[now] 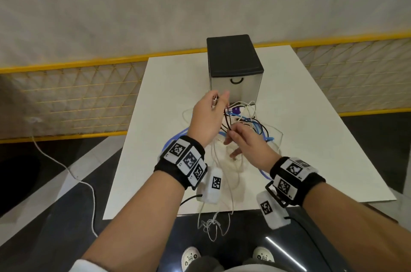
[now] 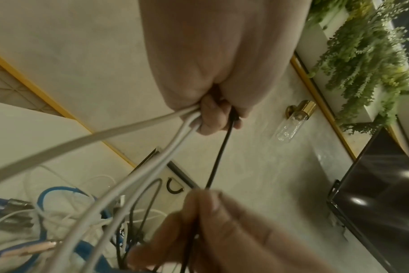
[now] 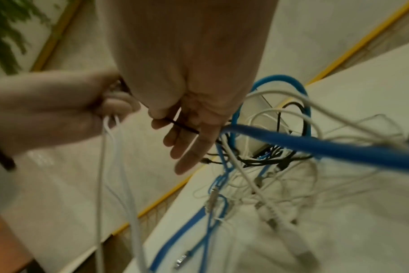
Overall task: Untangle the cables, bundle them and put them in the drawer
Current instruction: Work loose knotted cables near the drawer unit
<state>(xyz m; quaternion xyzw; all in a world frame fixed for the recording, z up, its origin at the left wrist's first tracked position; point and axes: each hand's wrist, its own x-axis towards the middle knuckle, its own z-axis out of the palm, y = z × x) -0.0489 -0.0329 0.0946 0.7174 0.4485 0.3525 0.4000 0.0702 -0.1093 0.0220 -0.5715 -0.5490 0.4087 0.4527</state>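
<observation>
A tangle of white, blue and black cables (image 1: 246, 122) lies on the white table (image 1: 311, 138) in front of a small drawer unit (image 1: 235, 67) whose drawer is closed. My left hand (image 1: 213, 102) is raised above the pile and grips several white cables (image 2: 152, 153) together with a thin black cable (image 2: 218, 153). My right hand (image 1: 233, 136) pinches the same black cable (image 3: 180, 125) between thumb and forefinger lower down, its other fingers held straight. A thick blue cable (image 3: 315, 147) runs past the right hand.
A yellow mesh fence (image 1: 73, 93) runs behind the table. White cable loops (image 1: 211, 225) hang off the table's front edge. Another white cord (image 1: 66, 169) trails over the dark floor at left. My shoes (image 1: 191, 256) stand below the table edge.
</observation>
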